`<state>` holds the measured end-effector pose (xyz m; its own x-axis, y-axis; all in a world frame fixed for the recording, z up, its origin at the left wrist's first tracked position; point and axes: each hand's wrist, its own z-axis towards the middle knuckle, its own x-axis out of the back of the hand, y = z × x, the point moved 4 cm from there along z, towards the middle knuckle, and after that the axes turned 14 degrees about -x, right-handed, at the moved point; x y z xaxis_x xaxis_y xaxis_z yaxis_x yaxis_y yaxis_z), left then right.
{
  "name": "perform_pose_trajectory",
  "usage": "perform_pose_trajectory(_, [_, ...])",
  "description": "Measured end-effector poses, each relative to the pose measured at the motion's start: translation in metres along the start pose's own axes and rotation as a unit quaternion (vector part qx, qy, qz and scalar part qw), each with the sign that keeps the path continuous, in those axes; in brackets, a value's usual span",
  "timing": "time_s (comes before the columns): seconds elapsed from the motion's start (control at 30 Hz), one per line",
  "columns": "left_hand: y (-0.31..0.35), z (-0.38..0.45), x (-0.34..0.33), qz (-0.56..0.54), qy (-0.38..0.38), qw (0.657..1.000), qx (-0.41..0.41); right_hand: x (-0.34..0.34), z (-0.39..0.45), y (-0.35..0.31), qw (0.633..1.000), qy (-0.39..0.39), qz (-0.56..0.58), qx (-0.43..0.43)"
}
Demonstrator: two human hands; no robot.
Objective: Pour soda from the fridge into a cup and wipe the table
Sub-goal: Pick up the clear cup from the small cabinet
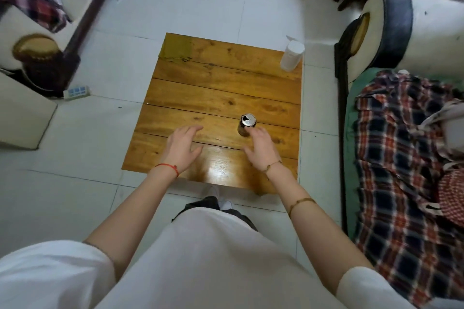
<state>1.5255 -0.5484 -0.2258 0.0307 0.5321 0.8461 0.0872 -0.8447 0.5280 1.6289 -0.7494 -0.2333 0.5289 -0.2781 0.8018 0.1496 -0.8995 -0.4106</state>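
A dark soda can (247, 124) with its tab hole open stands upright on the low wooden table (216, 98), toward the near right. My right hand (261, 144) hovers just behind the can with relaxed fingers, its fingertips at the can's near side; whether they touch is unclear. My left hand (182, 146) floats open over the table's near left part and holds nothing. A white cylindrical tissue canister (292, 55) stands at the table's far right corner. No cup shows.
A sofa with a plaid blanket (401, 158) runs along the right. Another seat with plaid cloth (32, 2) is at the far left. A power strip (76, 91) lies on the white tiled floor left of the table.
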Motion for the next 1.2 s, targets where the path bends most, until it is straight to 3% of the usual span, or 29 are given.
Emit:
perform_pose_trajectory(0.57, [-0.047, -0.174, 0.087, -0.027, 0.143, 0.978, 0.152, -0.024, -0.040, -0.147, 0.973, -0.083, -0.124, 0.177])
perform_pose_trajectory(0.73, [-0.079, -0.237, 0.117, -0.014, 0.206, 0.954, 0.218, -0.064, -0.057, -0.214, 0.954, -0.098, -0.152, 0.238])
perform_pose_trajectory(1.2, [-0.213, -0.416, 0.231, 0.031, 0.275, 0.910, 0.308, -0.180, -0.128, -0.442, 0.916, -0.128, -0.137, 0.356])
